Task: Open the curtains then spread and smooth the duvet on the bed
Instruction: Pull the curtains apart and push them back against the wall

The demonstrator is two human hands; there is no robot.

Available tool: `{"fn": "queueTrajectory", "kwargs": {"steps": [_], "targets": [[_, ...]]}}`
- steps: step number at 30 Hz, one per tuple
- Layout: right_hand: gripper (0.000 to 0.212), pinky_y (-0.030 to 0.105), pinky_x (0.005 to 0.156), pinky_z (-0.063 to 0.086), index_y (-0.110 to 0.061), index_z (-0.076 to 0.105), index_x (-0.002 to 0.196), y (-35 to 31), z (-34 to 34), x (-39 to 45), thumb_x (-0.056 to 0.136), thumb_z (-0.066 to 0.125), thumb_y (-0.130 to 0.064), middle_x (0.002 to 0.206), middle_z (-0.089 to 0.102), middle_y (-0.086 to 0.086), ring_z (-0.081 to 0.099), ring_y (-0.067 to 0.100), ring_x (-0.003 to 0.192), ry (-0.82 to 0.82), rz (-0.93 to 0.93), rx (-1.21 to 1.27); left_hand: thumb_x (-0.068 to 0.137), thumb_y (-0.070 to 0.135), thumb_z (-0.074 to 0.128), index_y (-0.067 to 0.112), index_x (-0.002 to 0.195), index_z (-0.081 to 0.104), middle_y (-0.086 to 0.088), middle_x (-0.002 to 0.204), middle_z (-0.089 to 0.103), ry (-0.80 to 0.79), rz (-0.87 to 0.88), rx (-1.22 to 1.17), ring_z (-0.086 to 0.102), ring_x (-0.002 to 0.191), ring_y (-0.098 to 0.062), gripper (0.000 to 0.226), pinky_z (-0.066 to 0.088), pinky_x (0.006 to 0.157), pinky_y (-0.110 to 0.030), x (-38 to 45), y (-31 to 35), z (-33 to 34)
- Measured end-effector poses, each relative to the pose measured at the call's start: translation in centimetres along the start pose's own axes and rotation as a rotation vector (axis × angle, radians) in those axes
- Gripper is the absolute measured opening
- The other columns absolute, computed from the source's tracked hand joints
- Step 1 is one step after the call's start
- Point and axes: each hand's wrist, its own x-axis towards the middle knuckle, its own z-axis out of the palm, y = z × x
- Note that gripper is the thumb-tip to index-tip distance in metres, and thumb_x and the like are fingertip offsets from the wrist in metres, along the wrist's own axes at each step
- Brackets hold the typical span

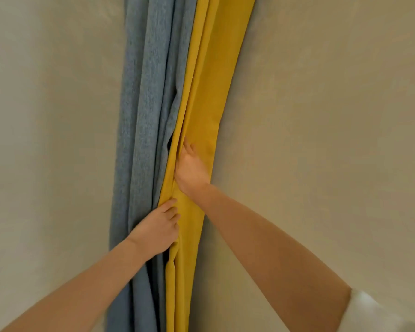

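Note:
A gathered curtain hangs in a narrow bunch in front of me, its blue-grey part (144, 116) on the left and its yellow part (211, 92) on the right. My left hand (158, 230) is closed on the yellow folds where they meet the blue-grey cloth, low in the bunch. Higher up, my right hand (189, 168) lies with its palm against the yellow cloth and its fingers tucked into a fold. The bed and the duvet are out of view.
Plain beige wall (321, 116) fills the view on both sides of the curtain bunch. A white sleeve (374, 312) shows at my right shoulder in the bottom right corner.

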Motion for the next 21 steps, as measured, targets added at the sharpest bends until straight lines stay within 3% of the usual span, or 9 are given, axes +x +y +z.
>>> {"fn": "queueTrajectory", "kwargs": {"steps": [2,8,11,14,17,21], "targets": [[0.030,0.052,0.105,0.038,0.008,0.066,0.112,0.2,1.1,0.6,0.089,0.047,0.004,0.136,0.050,0.030,0.041,0.040,0.132,0.036,0.024,-0.005,0.103,0.028,0.025,0.003,0.140,0.043,-0.018,0.154,0.030,-0.017,0.022,0.049,0.024,0.142,-0.034,0.048,-0.021,0.105,-0.050,-0.1,-0.3,0.3],[0.037,0.054,0.102,0.041,0.003,0.055,0.130,1.0,-0.5,-0.7,0.102,0.033,-0.009,0.137,0.050,0.029,0.046,0.045,0.126,0.048,0.021,0.061,0.102,0.023,0.025,0.003,0.136,0.048,-0.018,0.150,0.038,-0.003,0.037,0.061,0.028,0.140,-0.034,0.045,-0.024,0.102,-0.049,-0.8,-0.5,0.3],[0.048,0.056,0.111,0.031,0.000,0.046,0.140,1.2,-0.7,-0.6,0.105,0.023,-0.025,0.148,0.039,0.025,0.035,0.044,0.137,0.046,0.066,0.131,0.102,0.021,0.025,0.002,0.135,0.049,-0.018,0.150,0.038,0.007,0.022,0.040,0.028,0.141,-0.033,0.045,-0.024,0.103,-0.047,-1.4,-0.8,0.2],[0.073,0.050,0.120,0.019,-0.009,0.025,0.152,1.5,-0.6,-0.1,0.098,0.003,-0.052,0.162,0.016,0.015,0.015,0.037,0.148,0.028,0.146,0.154,0.103,0.020,0.025,0.002,0.138,0.044,-0.018,0.153,0.032,0.013,0.019,0.015,0.023,0.143,-0.032,0.045,-0.023,0.106,-0.046,-2.0,-1.4,0.9],[0.069,0.051,0.121,0.015,-0.008,0.010,0.155,1.1,-1.4,-0.1,0.101,0.013,-0.051,0.163,0.003,0.018,0.008,0.038,0.149,0.055,0.191,0.173,0.103,0.021,0.025,0.003,0.141,0.041,-0.015,0.155,0.027,0.031,0.032,-0.021,0.018,0.146,-0.030,0.045,-0.022,0.108,-0.046,-2.1,-2.0,1.6],[0.075,0.054,0.120,0.015,-0.015,-0.009,0.155,1.1,-3.1,1.9,0.098,0.026,-0.049,0.163,0.003,0.019,0.008,0.039,0.149,0.250,0.277,0.248,0.102,0.023,0.028,0.005,0.142,0.040,-0.013,0.156,0.027,0.092,0.046,-0.061,0.016,0.146,-0.028,0.045,-0.023,0.108,-0.047,-1.3,-1.9,2.4]]}}
